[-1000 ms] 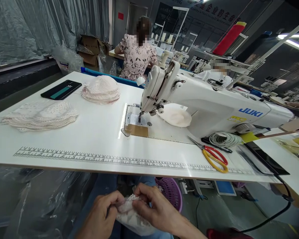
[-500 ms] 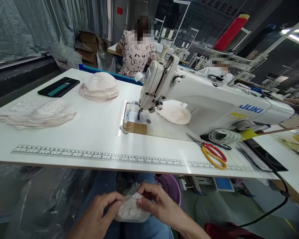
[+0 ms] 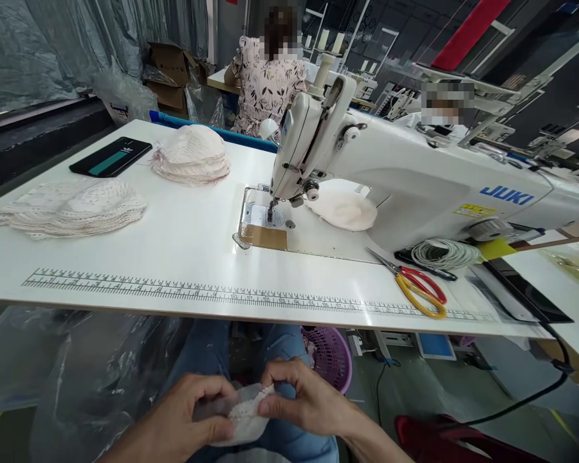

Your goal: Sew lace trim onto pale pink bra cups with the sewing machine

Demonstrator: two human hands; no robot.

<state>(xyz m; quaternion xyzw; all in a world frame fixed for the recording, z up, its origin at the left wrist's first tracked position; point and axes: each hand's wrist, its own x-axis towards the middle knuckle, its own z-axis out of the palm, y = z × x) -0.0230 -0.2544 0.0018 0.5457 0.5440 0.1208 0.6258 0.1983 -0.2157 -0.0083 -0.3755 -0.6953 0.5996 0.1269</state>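
Note:
Above my lap, a small white lace fabric piece (image 3: 248, 417) is stretched between both hands, part sheer and part bumpy lace. My left hand (image 3: 195, 408) pinches its left side between thumb and fingers. At the upper right edge, my right hand (image 3: 303, 400) grips it the same way. Beyond the table edge stands a white sewing machine (image 3: 390, 154), with a pale round fabric piece (image 3: 345, 211) lying under its arm. Two piles rest on the table's left: lacy pieces (image 3: 72, 209) and cup-shaped pieces (image 3: 192, 154).
Scissors (image 3: 417, 286) with red and yellow handles lie right of the machine needle, near a coiled white cord (image 3: 444, 254). A black phone-like object (image 3: 110, 157) is at the far left. Below the table sits a purple basket (image 3: 335, 360). A person (image 3: 270, 83) sits ahead.
The fabric piece has turned in my hands, its lace edge now slanting up to the right. My left hand's grip has shifted lower around it. The camera view has moved slightly.

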